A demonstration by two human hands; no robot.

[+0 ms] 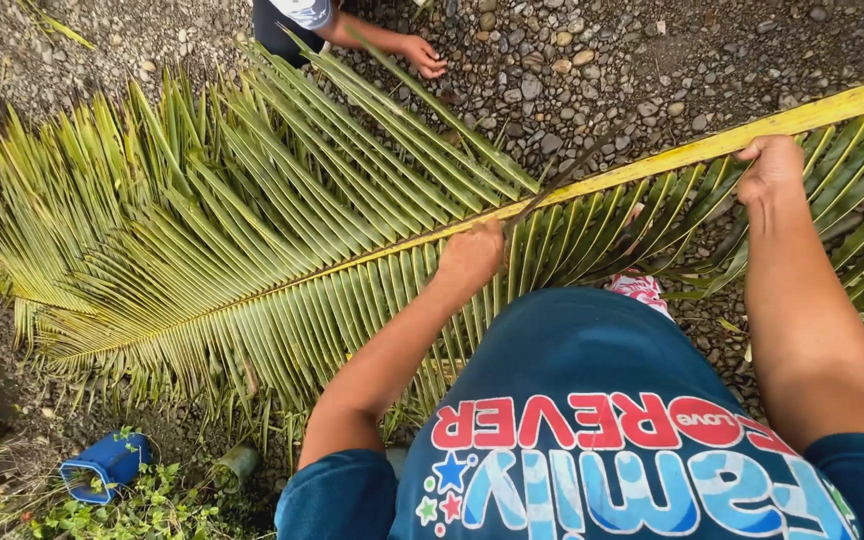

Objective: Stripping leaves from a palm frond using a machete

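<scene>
A long green coconut palm frond lies across gravel, its yellow midrib running from upper right to lower left. My left hand is closed on the handle of a dark knife whose thin blade lies along the midrib, pointing up and right. My right hand grips the midrib farther right, near its thick end. Leaflets fan out on both sides of the midrib.
Another person's hand at the top touches a leaflet tip over the pebbles. A blue plastic container lies among weeds at lower left. A pink-patterned piece of footwear shows under the frond by my body.
</scene>
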